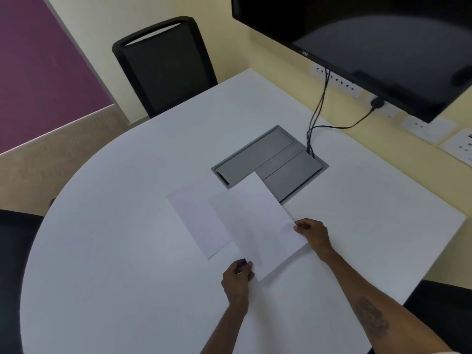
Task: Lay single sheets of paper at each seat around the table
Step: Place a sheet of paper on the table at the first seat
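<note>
The fingers of the left hand (pixel 237 277), low in the middle of the frame, are pinching together on the near corner of a white sheet of paper (pixel 263 226), the thumb lying on top of it. Just right of centre, the right hand (pixel 313 232) is gripping the same sheet's right edge, its fingers curled and closed on the paper. The sheet is hanging slightly raised between both hands, tilted diagonally, its far corner reaching over the grey cable hatch (pixel 270 159) set into the white table (pixel 127 251). Under and to the left of the held sheet, more paper (pixel 199 221) is lying flat on the tabletop; how many sheets it holds cannot be told. Both bare forearms are stretching in from the lower right. Black cables (pixel 316 116) are running from the hatch up toward a dark wall screen (pixel 383 34) in the upper right. A black chair (pixel 163 67) is standing at the table's far edge, upper centre-left.
</note>
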The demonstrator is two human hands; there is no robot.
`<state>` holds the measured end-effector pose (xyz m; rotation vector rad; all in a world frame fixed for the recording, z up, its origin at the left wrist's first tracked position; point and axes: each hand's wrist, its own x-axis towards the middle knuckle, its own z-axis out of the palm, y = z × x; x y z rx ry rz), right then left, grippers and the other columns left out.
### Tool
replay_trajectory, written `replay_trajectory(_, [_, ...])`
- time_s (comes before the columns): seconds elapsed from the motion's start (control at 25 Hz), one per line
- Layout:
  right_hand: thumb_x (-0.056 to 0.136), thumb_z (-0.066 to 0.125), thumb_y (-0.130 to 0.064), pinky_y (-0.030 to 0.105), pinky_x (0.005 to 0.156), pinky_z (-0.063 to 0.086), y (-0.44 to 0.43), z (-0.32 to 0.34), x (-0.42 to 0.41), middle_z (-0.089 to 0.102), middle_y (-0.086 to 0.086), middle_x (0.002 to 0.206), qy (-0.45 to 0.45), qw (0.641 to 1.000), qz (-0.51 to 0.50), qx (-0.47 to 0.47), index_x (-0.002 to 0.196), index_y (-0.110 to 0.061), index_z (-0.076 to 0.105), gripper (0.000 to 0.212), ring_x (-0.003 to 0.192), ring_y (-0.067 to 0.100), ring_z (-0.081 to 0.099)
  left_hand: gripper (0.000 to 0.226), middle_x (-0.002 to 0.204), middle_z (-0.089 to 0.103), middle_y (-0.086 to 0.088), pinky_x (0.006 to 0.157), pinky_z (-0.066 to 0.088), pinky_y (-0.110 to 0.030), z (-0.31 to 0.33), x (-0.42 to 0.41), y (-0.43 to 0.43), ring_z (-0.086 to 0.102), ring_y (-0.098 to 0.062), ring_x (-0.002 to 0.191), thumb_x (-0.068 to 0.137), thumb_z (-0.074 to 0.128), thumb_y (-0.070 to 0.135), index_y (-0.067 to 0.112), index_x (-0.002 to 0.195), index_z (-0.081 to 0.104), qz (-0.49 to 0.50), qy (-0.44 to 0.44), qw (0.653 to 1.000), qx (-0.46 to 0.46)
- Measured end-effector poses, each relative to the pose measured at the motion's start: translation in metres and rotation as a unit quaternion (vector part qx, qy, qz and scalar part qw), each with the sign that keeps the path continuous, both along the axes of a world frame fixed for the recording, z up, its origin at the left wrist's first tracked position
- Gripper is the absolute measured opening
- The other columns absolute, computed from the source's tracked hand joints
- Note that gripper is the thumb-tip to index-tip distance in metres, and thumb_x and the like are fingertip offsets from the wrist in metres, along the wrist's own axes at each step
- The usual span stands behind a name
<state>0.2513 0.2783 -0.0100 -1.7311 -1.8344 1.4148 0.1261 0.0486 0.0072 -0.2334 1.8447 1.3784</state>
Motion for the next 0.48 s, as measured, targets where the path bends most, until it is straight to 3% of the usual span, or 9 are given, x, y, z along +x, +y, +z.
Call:
replay_trajectory(0.12, [0.076, 0.081, -0.011, 0.032, 0.086, 0.051, 0.019, 0.003, 0.049, 0.076, 0.009, 0.088, -0.009, 1.0, -0.02, 0.005, 0.088, -0.012, 0.078, 0.012, 0.085, 0.02, 0.067, 0.014, 0.091, 0.074, -0.01, 0.061, 0.057, -0.014, 0.003, 0.042, 0.02, 0.076, -0.033, 0.08, 0.085, 0.075, 0.011, 0.008, 0.098, 0.074, -0.012, -0.031, 0.999, 0.02])
replay_trajectory(0.32, [0.077, 0.078, -0.006, 0.034, 0.073, 0.053, 0.047, 0.01, 0.113, 0.071, 0.011, 0.08, -0.016, 0.999, -0.05, -0.007, 0.092, -0.007, 0.077, 0.014, 0.073, 0.024, 0.063, 0.009, 0.09, 0.074, -0.01, 0.066, 0.059, -0.021, 0.004, 0.099, 0.049, 0.077, -0.027, 0.072, 0.085, 0.074, 0.01, 0.012, 0.093, 0.073, -0.037, -0.07, 0.997, 0.022])
replay_trajectory(0.48, [0.08, 0.075, -0.005, 0.024, 0.067, 0.05, 0.068, 0.008, 0.151, 0.07, 0.01, 0.076, -0.03, 0.998, -0.058, 0.002, 0.093, -0.008, 0.076, 0.014, 0.066, 0.025, 0.06, 0.009, 0.086, 0.076, -0.012, 0.072, 0.062, -0.028, 0.002, 0.135, 0.071, 0.076, -0.022, 0.067, 0.083, 0.075, 0.01, 0.019, 0.084, 0.072, -0.066, -0.085, 0.994, 0.012])
